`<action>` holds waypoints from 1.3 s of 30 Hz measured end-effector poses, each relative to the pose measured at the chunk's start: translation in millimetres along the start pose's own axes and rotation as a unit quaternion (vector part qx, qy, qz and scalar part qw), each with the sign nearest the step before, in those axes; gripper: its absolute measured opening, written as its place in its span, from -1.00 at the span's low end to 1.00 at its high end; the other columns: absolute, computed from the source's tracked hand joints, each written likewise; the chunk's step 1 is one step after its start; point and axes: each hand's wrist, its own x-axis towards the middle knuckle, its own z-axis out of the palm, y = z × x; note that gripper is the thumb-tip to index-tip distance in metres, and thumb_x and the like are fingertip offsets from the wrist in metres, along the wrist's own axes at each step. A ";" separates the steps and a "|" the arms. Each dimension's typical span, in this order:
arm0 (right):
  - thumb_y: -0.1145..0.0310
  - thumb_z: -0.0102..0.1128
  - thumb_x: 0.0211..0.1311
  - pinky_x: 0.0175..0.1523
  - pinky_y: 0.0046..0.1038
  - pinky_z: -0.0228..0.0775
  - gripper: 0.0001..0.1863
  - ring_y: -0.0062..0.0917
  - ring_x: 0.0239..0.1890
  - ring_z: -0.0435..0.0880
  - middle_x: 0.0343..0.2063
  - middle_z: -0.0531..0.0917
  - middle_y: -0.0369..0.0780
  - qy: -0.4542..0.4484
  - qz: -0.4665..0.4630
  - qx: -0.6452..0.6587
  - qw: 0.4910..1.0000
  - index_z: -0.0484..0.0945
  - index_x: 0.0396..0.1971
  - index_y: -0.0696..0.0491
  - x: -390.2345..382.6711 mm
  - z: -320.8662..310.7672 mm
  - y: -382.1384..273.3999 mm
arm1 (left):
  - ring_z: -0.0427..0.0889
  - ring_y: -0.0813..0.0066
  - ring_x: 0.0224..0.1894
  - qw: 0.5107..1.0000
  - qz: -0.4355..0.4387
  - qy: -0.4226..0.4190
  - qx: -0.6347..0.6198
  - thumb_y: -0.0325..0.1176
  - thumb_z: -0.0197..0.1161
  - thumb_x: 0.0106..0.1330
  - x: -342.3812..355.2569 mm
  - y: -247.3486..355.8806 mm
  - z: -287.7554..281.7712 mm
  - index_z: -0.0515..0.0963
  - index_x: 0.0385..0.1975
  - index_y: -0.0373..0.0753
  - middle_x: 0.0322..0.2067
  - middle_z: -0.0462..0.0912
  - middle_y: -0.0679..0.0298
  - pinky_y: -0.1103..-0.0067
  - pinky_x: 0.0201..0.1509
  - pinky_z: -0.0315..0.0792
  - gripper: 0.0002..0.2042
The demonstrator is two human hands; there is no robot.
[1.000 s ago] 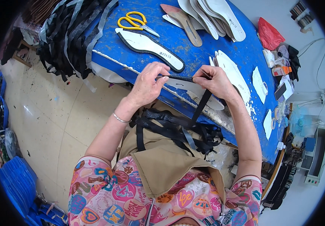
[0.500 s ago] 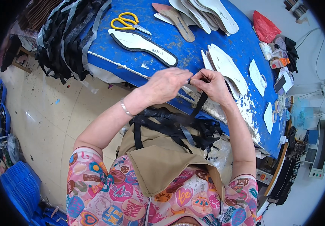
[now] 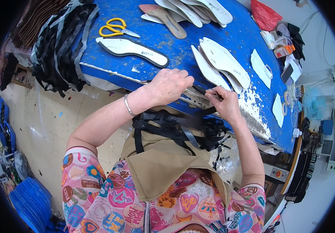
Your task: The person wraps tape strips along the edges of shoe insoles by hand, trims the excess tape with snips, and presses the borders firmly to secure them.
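Note:
My left hand (image 3: 167, 87) is curled over a dark narrow piece at the blue table's edge, which it mostly hides. My right hand (image 3: 222, 101) pinches a black strip (image 3: 210, 110) that runs down toward a tangle of black strips (image 3: 159, 120) on my tan apron (image 3: 167, 174). Just beyond my hands, a white insole with black edging (image 3: 134, 49) lies on the blue table (image 3: 179, 50). Yellow-handled scissors (image 3: 121, 30) lie past it. Stacked white insole pieces (image 3: 223, 58) lie beside and beyond my right hand.
Black and grey strips (image 3: 59, 50) hang at the table's left end. More insoles (image 3: 198, 11) lie at the back. A red bag (image 3: 264, 15), a phone (image 3: 287, 73) and tape rolls (image 3: 286, 99) are at the right. Blue trays (image 3: 27, 198) stand low at the lower left.
My left hand has moved right and turned over the piece, hiding most of it. My right hand has moved slightly right and down, still on the strip. The view has shifted a little.

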 end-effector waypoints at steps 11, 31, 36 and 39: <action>0.50 0.23 -0.09 -0.46 -0.44 0.43 -0.93 -0.37 -0.53 0.61 -0.58 0.60 -0.24 0.055 -0.141 -0.072 0.986 0.56 -0.54 0.02 -15.1 -16.4 32.0 | 0.58 0.33 -0.37 0.989 0.071 -0.109 0.072 -0.45 0.08 0.06 38.1 33.9 27.4 0.46 -0.32 -0.25 -0.47 0.55 0.23 0.46 -0.27 0.42 -0.83; 0.46 0.32 0.00 -0.49 -0.69 0.30 -0.90 -0.77 -0.58 0.47 -0.60 0.60 -0.32 -0.026 0.107 0.367 0.924 0.61 -0.51 0.16 -45.7 -97.7 20.9 | 0.61 0.30 -0.45 0.954 -0.091 -0.193 -0.211 -0.20 0.23 0.19 36.9 56.5 -49.8 0.59 -0.37 -0.34 -0.51 0.63 0.12 0.48 -0.39 0.42 -0.73; 0.45 0.35 -0.02 -0.51 -0.72 0.26 -0.89 -0.79 -0.61 0.45 -0.61 0.59 -0.33 -0.014 0.065 0.433 0.899 0.61 -0.51 0.14 -35.7 -77.7 -11.4 | 0.46 0.70 -0.39 0.818 -0.292 -0.006 -0.496 -0.24 0.26 0.22 -1.7 60.0 -58.6 0.58 -0.29 -0.35 -0.45 0.59 0.40 0.70 -0.30 0.37 -0.74; 0.44 0.34 0.00 -0.49 -0.71 0.26 -0.89 -0.80 -0.60 0.44 -0.60 0.59 -0.35 -0.019 0.083 0.446 0.891 0.61 -0.48 0.14 -30.9 -56.4 -20.9 | 0.48 0.72 -0.39 0.771 -0.314 0.083 -0.548 -0.26 0.24 0.24 -10.1 65.2 -45.2 0.57 -0.27 -0.32 -0.41 0.60 0.37 0.71 -0.30 0.38 -0.76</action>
